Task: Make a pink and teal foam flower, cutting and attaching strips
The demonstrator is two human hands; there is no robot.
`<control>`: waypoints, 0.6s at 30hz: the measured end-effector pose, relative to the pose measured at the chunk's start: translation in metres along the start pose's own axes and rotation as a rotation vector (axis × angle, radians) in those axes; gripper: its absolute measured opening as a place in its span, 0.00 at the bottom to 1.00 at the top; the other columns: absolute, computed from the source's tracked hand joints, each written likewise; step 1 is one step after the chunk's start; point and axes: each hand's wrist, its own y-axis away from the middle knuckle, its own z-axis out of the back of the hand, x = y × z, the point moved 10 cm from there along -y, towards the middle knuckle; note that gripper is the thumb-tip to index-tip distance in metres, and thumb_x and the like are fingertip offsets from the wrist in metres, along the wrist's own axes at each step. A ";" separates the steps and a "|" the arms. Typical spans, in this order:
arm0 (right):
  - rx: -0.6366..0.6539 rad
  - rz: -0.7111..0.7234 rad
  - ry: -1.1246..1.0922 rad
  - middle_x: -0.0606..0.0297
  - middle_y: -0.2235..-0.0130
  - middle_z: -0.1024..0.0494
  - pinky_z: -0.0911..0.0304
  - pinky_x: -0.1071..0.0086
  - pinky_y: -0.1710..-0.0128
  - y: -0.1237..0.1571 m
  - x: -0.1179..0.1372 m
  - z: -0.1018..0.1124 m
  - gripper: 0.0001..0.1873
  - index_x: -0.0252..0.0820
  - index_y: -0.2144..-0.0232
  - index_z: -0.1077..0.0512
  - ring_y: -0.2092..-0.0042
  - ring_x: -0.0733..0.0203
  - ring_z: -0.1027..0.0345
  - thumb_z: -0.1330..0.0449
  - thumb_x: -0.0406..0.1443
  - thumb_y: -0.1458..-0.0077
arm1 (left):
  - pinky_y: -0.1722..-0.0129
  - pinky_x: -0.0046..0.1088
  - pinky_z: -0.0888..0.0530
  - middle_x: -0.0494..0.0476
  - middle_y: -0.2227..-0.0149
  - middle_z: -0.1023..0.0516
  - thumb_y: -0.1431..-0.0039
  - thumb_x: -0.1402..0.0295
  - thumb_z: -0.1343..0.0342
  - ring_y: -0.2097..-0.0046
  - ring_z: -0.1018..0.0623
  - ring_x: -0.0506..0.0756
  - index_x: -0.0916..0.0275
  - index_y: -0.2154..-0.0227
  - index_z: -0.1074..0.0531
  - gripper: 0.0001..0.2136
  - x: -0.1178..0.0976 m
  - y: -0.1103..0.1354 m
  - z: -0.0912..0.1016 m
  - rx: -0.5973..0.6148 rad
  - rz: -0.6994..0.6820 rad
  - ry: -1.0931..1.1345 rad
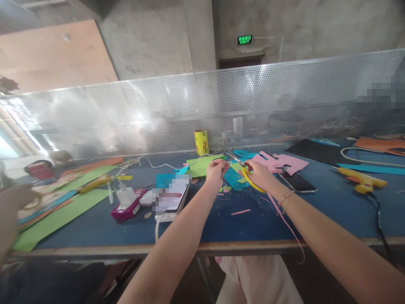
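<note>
My right hand (260, 174) is closed round the yellow handles of a pair of scissors (251, 180), whose metal blades point up and to the left. Just left of the blades, my left hand (216, 174) pinches a small pink piece (228, 164), apparently paper or felt; its shape is hard to make out. A long thin pink strip (286, 223) trails from beneath my right wrist over the table's front edge. Pink sheet pieces (292, 164) with cutouts lie beyond my right hand. Green sheet (201, 165) and blue sheet (236, 180) pieces lie around both hands.
Small scraps (240, 212) dot the blue table (228, 230). Left stand a phone (175, 196) and a magenta power block (128, 207); another phone (300, 183) and a yellow glue gun (360, 179) lie right. A yellow roll (201, 142) stands by the perforated screen (177, 109). Another person's arm (14, 211) is far left.
</note>
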 end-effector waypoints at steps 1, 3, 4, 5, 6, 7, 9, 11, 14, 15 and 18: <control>0.003 -0.001 0.002 0.61 0.68 0.25 0.43 0.71 0.69 0.000 0.000 0.000 0.15 0.41 0.64 0.33 0.65 0.58 0.32 0.43 0.44 0.53 | 0.68 0.24 0.28 0.51 0.80 0.28 0.58 0.81 0.44 0.76 0.26 0.47 0.65 0.76 0.36 0.08 0.000 0.000 0.000 -0.004 0.005 0.002; 0.011 -0.001 0.004 0.61 0.68 0.25 0.43 0.71 0.69 0.000 0.001 -0.001 0.15 0.42 0.65 0.33 0.65 0.59 0.32 0.43 0.44 0.53 | 0.66 0.26 0.28 0.51 0.79 0.28 0.59 0.82 0.43 0.75 0.25 0.48 0.66 0.75 0.36 0.09 0.001 0.000 0.001 -0.007 0.014 0.008; 0.015 -0.002 0.003 0.61 0.68 0.25 0.43 0.71 0.69 0.000 0.002 -0.001 0.14 0.42 0.65 0.33 0.66 0.59 0.32 0.43 0.44 0.53 | 0.65 0.26 0.27 0.51 0.79 0.28 0.59 0.82 0.43 0.74 0.25 0.48 0.66 0.75 0.35 0.09 0.002 0.000 0.000 -0.006 0.016 0.012; 0.018 -0.003 0.000 0.61 0.68 0.25 0.43 0.71 0.69 0.001 0.002 -0.001 0.14 0.42 0.66 0.32 0.66 0.59 0.32 0.43 0.44 0.53 | 0.64 0.27 0.27 0.51 0.79 0.28 0.59 0.83 0.43 0.73 0.25 0.48 0.66 0.75 0.35 0.09 0.002 0.000 -0.001 -0.001 0.019 0.015; 0.020 -0.006 -0.006 0.62 0.68 0.25 0.43 0.71 0.69 0.001 0.003 -0.001 0.14 0.42 0.66 0.32 0.66 0.59 0.32 0.43 0.43 0.53 | 0.64 0.27 0.27 0.51 0.79 0.28 0.59 0.83 0.43 0.73 0.24 0.48 0.66 0.75 0.36 0.09 0.002 0.001 -0.001 0.006 0.020 0.018; 0.020 -0.010 -0.014 0.61 0.68 0.25 0.43 0.71 0.69 0.001 0.003 0.000 0.14 0.42 0.66 0.32 0.65 0.60 0.32 0.43 0.43 0.53 | 0.63 0.27 0.27 0.52 0.78 0.28 0.59 0.83 0.43 0.72 0.24 0.49 0.66 0.75 0.36 0.10 0.002 0.001 -0.002 0.012 0.020 0.020; 0.023 -0.019 -0.050 0.61 0.68 0.25 0.42 0.71 0.68 0.002 0.002 -0.001 0.14 0.41 0.65 0.32 0.65 0.59 0.32 0.42 0.43 0.54 | 0.62 0.27 0.28 0.51 0.78 0.28 0.59 0.83 0.43 0.71 0.24 0.49 0.66 0.76 0.36 0.10 0.001 0.002 -0.004 0.022 0.017 0.027; 0.034 -0.023 -0.120 0.61 0.68 0.26 0.42 0.71 0.68 0.001 0.000 -0.004 0.16 0.40 0.64 0.33 0.66 0.60 0.32 0.43 0.43 0.53 | 0.62 0.27 0.28 0.51 0.78 0.29 0.58 0.83 0.44 0.70 0.24 0.49 0.65 0.76 0.37 0.10 0.001 0.003 -0.005 0.032 0.013 0.031; 0.044 -0.028 -0.274 0.63 0.69 0.26 0.40 0.71 0.69 -0.002 -0.005 -0.015 0.16 0.39 0.63 0.34 0.67 0.61 0.32 0.44 0.43 0.53 | 0.62 0.27 0.28 0.51 0.78 0.28 0.58 0.82 0.43 0.69 0.24 0.49 0.65 0.76 0.37 0.09 0.003 0.006 -0.012 0.091 0.029 -0.004; 0.031 -0.041 -0.331 0.63 0.69 0.26 0.40 0.71 0.70 -0.003 -0.008 -0.017 0.16 0.39 0.64 0.34 0.68 0.61 0.32 0.44 0.43 0.53 | 0.62 0.27 0.28 0.51 0.78 0.28 0.58 0.82 0.43 0.69 0.24 0.49 0.65 0.76 0.37 0.09 0.005 0.007 -0.015 0.122 0.044 -0.026; 0.000 -0.123 -0.489 0.65 0.72 0.27 0.40 0.73 0.76 -0.007 -0.021 -0.026 0.15 0.40 0.64 0.35 0.74 0.65 0.34 0.44 0.42 0.54 | 0.62 0.28 0.28 0.50 0.79 0.29 0.59 0.81 0.41 0.71 0.25 0.48 0.65 0.76 0.36 0.09 0.013 0.013 -0.025 0.206 0.097 -0.086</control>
